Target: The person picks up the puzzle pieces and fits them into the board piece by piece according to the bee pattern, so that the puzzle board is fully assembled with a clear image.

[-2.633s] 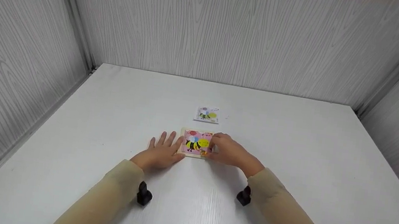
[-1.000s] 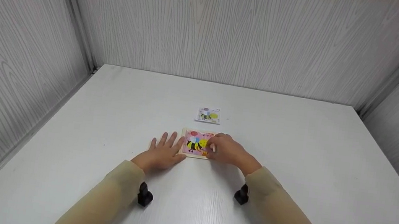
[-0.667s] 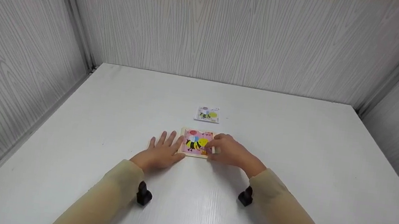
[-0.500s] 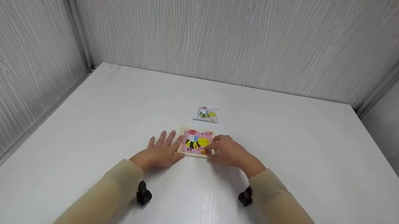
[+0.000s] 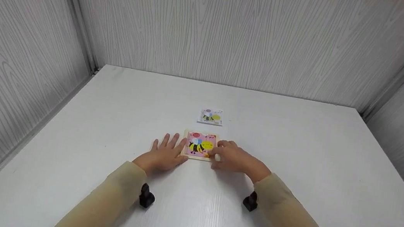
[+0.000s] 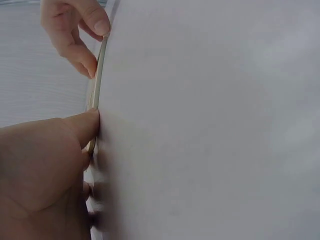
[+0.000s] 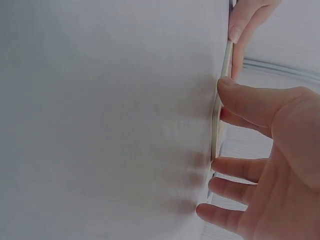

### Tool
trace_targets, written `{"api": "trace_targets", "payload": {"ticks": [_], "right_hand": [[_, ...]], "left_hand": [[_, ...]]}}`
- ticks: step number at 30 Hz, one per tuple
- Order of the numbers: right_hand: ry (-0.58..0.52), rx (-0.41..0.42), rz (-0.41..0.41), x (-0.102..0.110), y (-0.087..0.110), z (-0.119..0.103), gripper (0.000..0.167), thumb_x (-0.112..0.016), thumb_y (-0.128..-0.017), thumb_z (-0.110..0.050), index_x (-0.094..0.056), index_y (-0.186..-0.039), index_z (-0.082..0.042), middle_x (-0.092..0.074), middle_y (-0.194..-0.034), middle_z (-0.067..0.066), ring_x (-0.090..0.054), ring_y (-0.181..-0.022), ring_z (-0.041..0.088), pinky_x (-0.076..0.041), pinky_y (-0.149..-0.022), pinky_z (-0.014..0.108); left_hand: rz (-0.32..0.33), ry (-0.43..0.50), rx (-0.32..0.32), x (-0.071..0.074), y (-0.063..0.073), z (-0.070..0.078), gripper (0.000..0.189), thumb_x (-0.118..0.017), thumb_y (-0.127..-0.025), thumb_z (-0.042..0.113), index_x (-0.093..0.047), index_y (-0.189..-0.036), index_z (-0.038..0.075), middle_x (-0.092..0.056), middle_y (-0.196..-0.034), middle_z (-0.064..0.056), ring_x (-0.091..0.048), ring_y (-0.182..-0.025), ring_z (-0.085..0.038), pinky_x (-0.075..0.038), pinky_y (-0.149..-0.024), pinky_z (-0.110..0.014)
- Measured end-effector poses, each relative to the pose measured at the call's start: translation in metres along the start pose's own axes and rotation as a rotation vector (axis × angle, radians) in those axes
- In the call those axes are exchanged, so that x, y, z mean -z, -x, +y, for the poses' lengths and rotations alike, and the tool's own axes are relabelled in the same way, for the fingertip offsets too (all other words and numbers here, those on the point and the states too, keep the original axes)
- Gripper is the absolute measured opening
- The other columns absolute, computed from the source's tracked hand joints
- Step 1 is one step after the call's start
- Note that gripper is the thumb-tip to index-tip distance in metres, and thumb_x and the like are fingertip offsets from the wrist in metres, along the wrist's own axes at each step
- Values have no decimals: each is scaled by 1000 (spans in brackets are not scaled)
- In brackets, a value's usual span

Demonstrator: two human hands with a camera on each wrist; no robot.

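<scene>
A square wooden jigsaw puzzle (image 5: 199, 145) lies flat on the table, with a bee picture on pink inside a pale frame. My left hand (image 5: 161, 158) rests palm down with spread fingers, its thumb and index finger touching the frame's left side. On the opposite side is my right hand (image 5: 233, 158), its index fingertip on the picture's lower right part. In the right wrist view, the right thumb (image 7: 247, 100) touches the near edge of the puzzle (image 7: 216, 132), and the other fingers are nearly straight along its right side. No loose piece shows between the fingers.
Beyond the puzzle lies a small white card (image 5: 210, 116) with the same bee picture, paler. The white table (image 5: 299, 142) is bounded by a grey wood-grain back wall (image 5: 213, 29) and side panels. A black wrist device (image 5: 147, 196) sits under each sleeve.
About a second ago my right fingers pinched a small pale-edged piece at the puzzle's right side. Now that hand has let go and shifted slightly right, showing more picture. My left hand stays put.
</scene>
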State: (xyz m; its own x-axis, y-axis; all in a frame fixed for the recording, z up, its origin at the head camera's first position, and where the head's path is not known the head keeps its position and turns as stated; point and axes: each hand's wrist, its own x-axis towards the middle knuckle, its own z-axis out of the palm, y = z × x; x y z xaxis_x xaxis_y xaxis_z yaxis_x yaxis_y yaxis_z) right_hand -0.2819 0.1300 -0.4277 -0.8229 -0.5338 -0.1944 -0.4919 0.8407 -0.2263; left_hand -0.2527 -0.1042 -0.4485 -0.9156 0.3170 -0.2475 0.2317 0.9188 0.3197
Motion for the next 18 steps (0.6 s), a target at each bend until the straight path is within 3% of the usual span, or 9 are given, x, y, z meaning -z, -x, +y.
{"api": "trace_targets", "payload": {"ticks": [5, 12, 15, 18], "right_hand": [[-89, -5, 29, 4, 4, 5, 46, -63, -88, -33, -53, -133, -25, -32, -147, 11, -28, -133, 30, -29, -104, 47], [-136, -6, 64, 8, 18, 17, 51, -62, -90, -30, -47, -137, -16, -30, -147, 15, -27, -134, 31, -28, -105, 46], [-135, -21, 89, 8, 25, 24, 53, -61, -90, -31, -46, -138, -12, -30, -146, 18, -28, -134, 33, -29, -104, 47], [-131, -40, 162, 9, 35, 34, 54, -61, -90, -32, -46, -137, -9, -34, -143, 19, -31, -132, 34, -31, -103, 48]], "left_hand": [[9, 9, -3, 1, 1, -2, 71, -34, -97, 51, -4, -151, 17, 8, -155, -10, 13, -138, -35, 6, -105, -58], [-7, 34, 11, 2, 2, -5, 74, -33, -98, 50, 6, -150, 13, 11, -154, -10, 16, -138, -33, 9, -105, -56], [-2, 79, 5, 4, 1, -8, 75, -32, -98, 49, 8, -149, 11, 11, -154, -13, 16, -138, -34, 9, -105, -56], [24, 170, -10, 6, 2, -11, 76, -32, -98, 49, 9, -149, 11, 12, -154, -15, 17, -138, -34, 9, -105, -56]]}}
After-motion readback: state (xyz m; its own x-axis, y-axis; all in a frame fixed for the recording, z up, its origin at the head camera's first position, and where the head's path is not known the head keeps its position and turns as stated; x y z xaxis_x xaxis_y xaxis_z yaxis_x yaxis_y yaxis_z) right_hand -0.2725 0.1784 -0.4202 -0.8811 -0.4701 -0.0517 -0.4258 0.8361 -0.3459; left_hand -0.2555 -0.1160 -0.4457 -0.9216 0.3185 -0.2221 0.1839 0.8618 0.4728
